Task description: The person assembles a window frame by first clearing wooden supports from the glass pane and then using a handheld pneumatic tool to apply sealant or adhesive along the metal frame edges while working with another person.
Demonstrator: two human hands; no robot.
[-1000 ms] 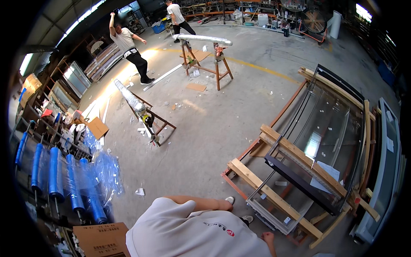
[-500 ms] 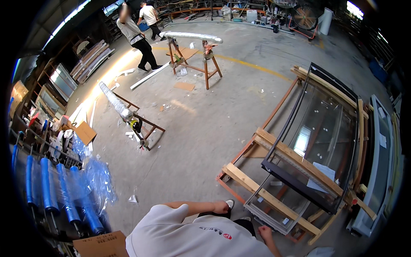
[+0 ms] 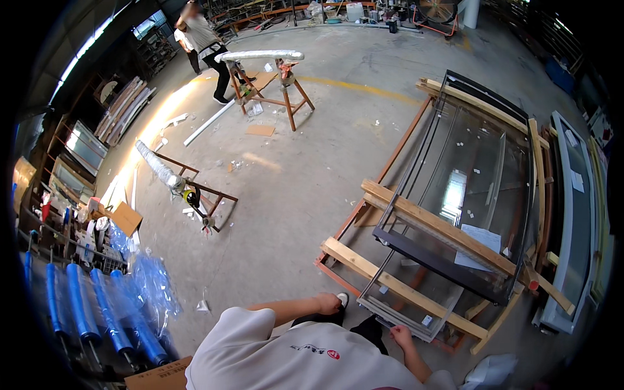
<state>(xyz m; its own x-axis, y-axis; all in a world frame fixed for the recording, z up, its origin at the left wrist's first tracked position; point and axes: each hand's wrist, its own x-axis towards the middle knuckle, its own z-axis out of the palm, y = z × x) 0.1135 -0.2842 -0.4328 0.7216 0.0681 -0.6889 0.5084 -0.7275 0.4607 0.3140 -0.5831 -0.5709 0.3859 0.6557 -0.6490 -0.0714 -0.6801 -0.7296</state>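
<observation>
My left hand [image 3: 328, 303] hangs in front of my body with its fingers curled in and nothing visible in them. Close to the low end of a wooden and metal rack, my right hand [image 3: 401, 335] is also curled, with nothing seen in its grip. Beside that hand lies the corner of a light grey window frame [image 3: 396, 318], resting low on the rack; whether the hand touches it I cannot tell. Above it, a large dark-framed glass panel [image 3: 478, 175] lies across wooden beams [image 3: 442, 227], with white papers and small white pads on the glass.
Two wrapped trestles, one near [image 3: 159, 168] and one far [image 3: 260, 56], stand ahead on the left. Two people [image 3: 211, 49] are behind the far one. Blue film rolls [image 3: 81, 302] line the lower left. Grey framed panels [image 3: 572, 214] lean at far right. Scraps litter the floor.
My view has shifted, and the rack and trestles sit further left in it. One co-worker has moved behind the far trestle; the other now shows at that person's left. My hands stay curled.
</observation>
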